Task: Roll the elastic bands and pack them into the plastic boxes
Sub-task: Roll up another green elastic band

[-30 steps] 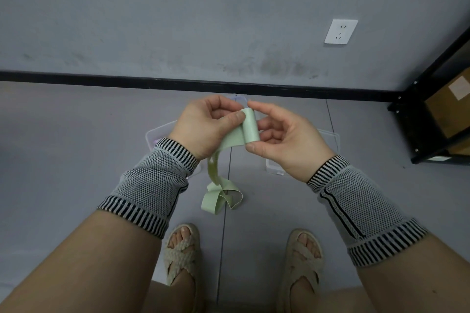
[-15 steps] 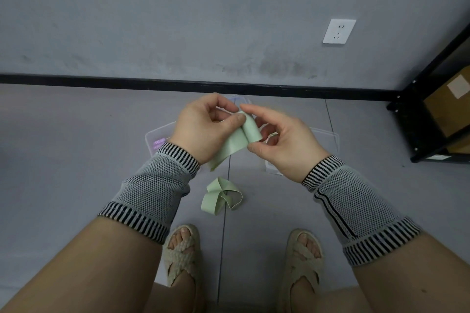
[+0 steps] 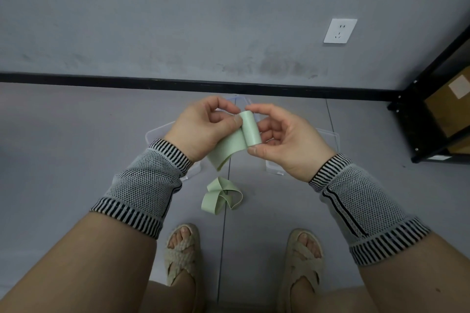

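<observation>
**Both hands on a half-rolled green band above the floor**

Nearest me I see two feet in woven sandals [image 3: 181, 256] on the grey floor [image 3: 63, 150]. Just beyond them a second green elastic band [image 3: 220, 195] lies loose on the floor in folded loops, apart from either hand.

Above it, I hold the pale green elastic band [image 3: 248, 132] between both hands. The rolled part is a short cylinder, its long axis running near to far and slightly tilted. My right hand [image 3: 284, 140] pinches it end to end, thumb at the near end, forefinger at the far end. My left hand [image 3: 203, 129] grips the band just left of the roll, thumb pressed against it. The unrolled tail hangs down and left from the roll, beneath the left hand.

Under the hands sit clear plastic boxes: one [image 3: 152, 134] behind the left wrist, one [image 3: 330, 137] behind the right hand. I cannot tell their contents.

Farther off are the black skirting, a wall socket [image 3: 340, 31] and a black shelf [image 3: 432, 89] holding a cardboard carton.
</observation>
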The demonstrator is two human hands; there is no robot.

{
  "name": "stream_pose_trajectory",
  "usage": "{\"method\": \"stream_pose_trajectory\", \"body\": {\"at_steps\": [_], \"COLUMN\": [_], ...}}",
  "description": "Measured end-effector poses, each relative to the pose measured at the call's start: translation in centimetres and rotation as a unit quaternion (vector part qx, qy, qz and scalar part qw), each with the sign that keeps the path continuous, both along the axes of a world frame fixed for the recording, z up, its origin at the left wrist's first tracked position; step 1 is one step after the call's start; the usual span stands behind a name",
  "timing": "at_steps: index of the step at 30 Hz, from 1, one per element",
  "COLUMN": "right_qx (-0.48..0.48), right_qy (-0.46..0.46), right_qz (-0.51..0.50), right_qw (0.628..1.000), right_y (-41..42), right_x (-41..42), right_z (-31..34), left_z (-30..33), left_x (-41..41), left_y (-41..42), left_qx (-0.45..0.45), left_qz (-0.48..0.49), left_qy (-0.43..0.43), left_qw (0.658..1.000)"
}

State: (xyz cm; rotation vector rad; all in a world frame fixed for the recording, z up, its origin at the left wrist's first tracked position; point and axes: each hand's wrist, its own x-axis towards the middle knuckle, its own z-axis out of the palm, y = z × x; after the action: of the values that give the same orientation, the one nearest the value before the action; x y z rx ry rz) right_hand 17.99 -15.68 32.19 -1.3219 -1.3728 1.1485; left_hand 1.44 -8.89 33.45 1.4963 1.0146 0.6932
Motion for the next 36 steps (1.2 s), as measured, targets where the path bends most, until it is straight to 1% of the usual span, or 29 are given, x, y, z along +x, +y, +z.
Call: {"method": "stream_pose_trajectory", "body": {"at_steps": [3,5,7,9,14,17,19,21,25,28,30,33,36], "right_qx": [0.001,-0.002,-0.003,0.001,0.036,0.071,0.086,0.090,0.063,0.048,0.040,0.049,0.059], "right_qy": [0.015,0.033,0.052,0.051,-0.047,-0.119,-0.165,-0.171,-0.076,-0.054,-0.058,-0.112,-0.153], "right_qz": [-0.006,-0.002,0.002,-0.003,-0.034,-0.066,-0.068,-0.057,-0.018,-0.008,-0.002,-0.007,-0.021], "right_qw": [1.000,0.999,0.999,0.999,0.998,0.988,0.980,0.979,0.995,0.997,0.997,0.992,0.986], "right_y": [-0.1,-0.1,-0.1,0.0,0.3,0.4,0.5,0.5,0.5,0.4,0.3,0.4,0.5], "right_x": [0.3,0.7,0.9,0.8,-0.1,-0.4,-0.4,-0.3,-0.3,-0.2,-0.2,-0.4,-0.5], "right_z": [-0.3,-0.3,-0.2,-0.2,-0.4,-0.8,-0.9,-1.0,-1.0,-0.9,-0.7,-0.9,-0.6], "left_z": [-0.1,-0.1,0.2,0.5,0.7,0.5,0.5,0.5,0.5,0.5,0.4,0.3,0.3], "left_x": [-0.2,-0.4,-0.5,-0.4,0.1,0.6,0.8,0.9,0.4,0.1,-0.1,-0.2,0.0], "left_y": [0.2,0.3,0.3,0.2,-0.3,-0.4,-0.5,-0.6,-0.5,-0.2,-0.1,-0.1,-0.2], "left_qx": [0.029,0.052,0.068,0.077,0.103,0.115,0.123,0.116,0.096,0.071,0.056,0.039,0.042], "left_qz": [-0.010,-0.018,-0.009,0.003,0.019,0.039,0.051,0.051,0.036,0.026,0.016,0.008,0.005], "left_qy": [0.066,0.094,0.096,0.083,0.084,0.090,0.096,0.085,0.065,0.047,0.037,0.028,0.049], "left_qw": [0.997,0.994,0.993,0.994,0.991,0.988,0.986,0.988,0.993,0.996,0.998,0.999,0.998]}}
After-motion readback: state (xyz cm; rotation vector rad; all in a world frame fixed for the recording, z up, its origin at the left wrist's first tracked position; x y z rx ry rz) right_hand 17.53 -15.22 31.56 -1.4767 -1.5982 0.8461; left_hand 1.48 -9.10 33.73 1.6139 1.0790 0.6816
